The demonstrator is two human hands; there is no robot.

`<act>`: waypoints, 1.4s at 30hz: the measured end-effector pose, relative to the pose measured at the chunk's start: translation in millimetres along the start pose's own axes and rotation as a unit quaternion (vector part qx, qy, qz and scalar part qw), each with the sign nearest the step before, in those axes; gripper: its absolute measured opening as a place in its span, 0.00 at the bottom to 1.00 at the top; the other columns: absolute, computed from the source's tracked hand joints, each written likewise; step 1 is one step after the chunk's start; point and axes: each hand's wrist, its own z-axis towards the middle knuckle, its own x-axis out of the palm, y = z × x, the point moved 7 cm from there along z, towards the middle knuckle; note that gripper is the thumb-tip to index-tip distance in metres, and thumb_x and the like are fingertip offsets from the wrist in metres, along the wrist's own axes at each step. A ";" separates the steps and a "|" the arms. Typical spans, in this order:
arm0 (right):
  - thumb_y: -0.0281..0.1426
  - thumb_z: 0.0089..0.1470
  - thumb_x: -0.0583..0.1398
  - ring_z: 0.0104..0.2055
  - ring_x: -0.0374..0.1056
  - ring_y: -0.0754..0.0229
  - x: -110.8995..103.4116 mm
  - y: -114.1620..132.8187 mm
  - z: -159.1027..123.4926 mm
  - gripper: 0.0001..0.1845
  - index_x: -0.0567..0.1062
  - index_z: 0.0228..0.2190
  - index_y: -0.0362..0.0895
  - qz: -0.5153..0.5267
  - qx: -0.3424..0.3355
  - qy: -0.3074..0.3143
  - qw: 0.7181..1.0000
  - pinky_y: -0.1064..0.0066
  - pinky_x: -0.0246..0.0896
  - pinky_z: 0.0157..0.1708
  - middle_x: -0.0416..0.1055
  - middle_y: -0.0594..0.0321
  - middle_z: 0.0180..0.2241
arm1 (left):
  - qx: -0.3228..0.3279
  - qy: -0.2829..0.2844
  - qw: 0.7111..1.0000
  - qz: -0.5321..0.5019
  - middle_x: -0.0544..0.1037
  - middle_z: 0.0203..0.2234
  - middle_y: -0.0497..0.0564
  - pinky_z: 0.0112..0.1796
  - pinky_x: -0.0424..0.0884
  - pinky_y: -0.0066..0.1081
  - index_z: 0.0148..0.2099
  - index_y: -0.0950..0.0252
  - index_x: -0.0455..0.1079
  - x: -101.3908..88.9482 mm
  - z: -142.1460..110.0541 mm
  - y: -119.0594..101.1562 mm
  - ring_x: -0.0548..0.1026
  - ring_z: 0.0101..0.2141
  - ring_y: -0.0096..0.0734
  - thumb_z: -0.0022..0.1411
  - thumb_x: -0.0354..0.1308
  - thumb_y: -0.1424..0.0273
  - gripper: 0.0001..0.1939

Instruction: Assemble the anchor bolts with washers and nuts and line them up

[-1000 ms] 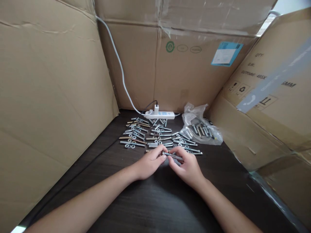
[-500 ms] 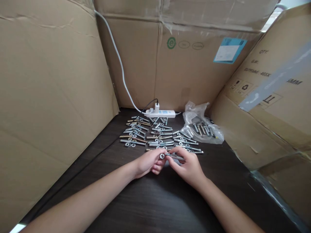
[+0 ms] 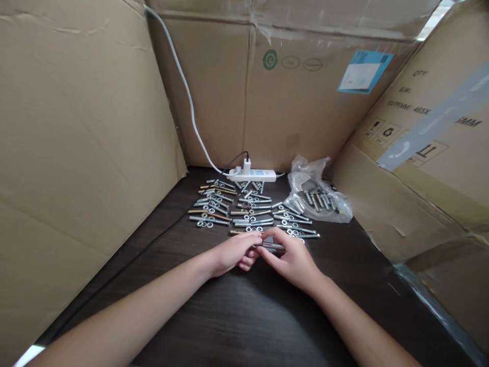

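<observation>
Near the table's middle, my right hand pinches a silvery expansion bolt between thumb and fingers, the shank lying roughly level. My left hand closes around the bolt's left end, its lower fingers curled; that end is hidden by the fingers. Both hands meet at the fingertips. Just beyond them lie rows of loose bolts and sleeves, some silvery and some brass-coloured, with washers and nuts set among them.
A clear plastic bag holding more bolts lies at the back right. Behind the rows stands a white power strip with a charger and cables. A black cable crosses the left side. Cardboard walls enclose the dark table.
My left hand has turned and curled its lower fingers. A nut seen at its fingertips half a second ago is now covered. My right hand keeps its hold on the bolt.
</observation>
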 end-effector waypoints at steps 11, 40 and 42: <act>0.34 0.53 0.58 0.26 0.68 0.63 -1.4 -4.8 1.5 0.05 0.69 0.32 0.46 -0.038 0.023 0.008 0.999 0.74 0.60 0.27 0.74 0.66 0.27 | 0.005 -0.011 1.000 0.023 0.55 0.19 0.41 0.20 0.44 0.23 0.34 0.64 0.54 0.4 -1.7 -6.8 0.48 0.17 0.17 0.63 0.44 0.61 0.12; 0.34 0.60 0.51 0.31 0.66 0.60 5.4 3.1 1.0 0.08 0.68 0.34 0.46 -0.046 0.023 0.090 0.995 0.71 0.58 0.33 0.71 0.64 0.31 | 0.212 -0.090 0.863 0.449 0.68 0.25 0.46 0.30 0.58 0.26 0.30 0.66 0.64 -2.7 -13.2 -46.6 0.64 0.29 0.28 0.63 0.48 0.66 0.12; 0.36 0.60 0.52 0.29 0.66 0.61 4.1 2.0 1.7 0.09 0.68 0.32 0.45 -0.050 0.030 0.078 0.995 0.72 0.58 0.31 0.71 0.64 0.29 | 0.212 -0.091 0.862 0.451 0.66 0.25 0.46 0.30 0.58 0.25 0.30 0.66 0.64 -3.6 -13.8 -48.1 0.63 0.28 0.28 0.63 0.48 0.66 0.11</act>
